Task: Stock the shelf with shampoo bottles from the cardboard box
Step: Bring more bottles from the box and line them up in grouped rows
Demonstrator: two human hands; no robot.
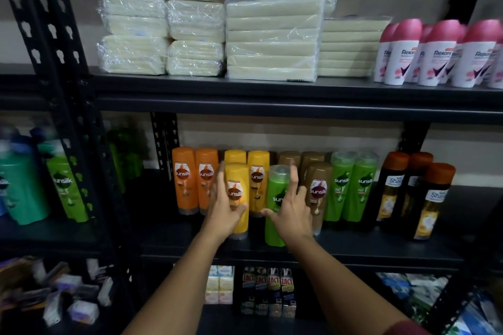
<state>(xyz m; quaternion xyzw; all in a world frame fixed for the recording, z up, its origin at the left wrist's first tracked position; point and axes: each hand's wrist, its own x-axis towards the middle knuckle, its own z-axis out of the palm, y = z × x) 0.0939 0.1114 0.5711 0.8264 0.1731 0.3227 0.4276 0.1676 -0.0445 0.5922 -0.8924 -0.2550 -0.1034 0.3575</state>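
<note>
while left hand [223,205] grips yellow bottle [237,200], shelf [353,249] front edge bare.

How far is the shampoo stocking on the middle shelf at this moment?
Done: orange bottles, green bottles and brown bottles already stand in rows on the middle shelf. In hand: the left hand holds the front yellow bottle; the right hand, fingers spread, is at the front green bottle. Left: the cardboard box is out of view, so the remaining bottles cannot be counted.
</note>
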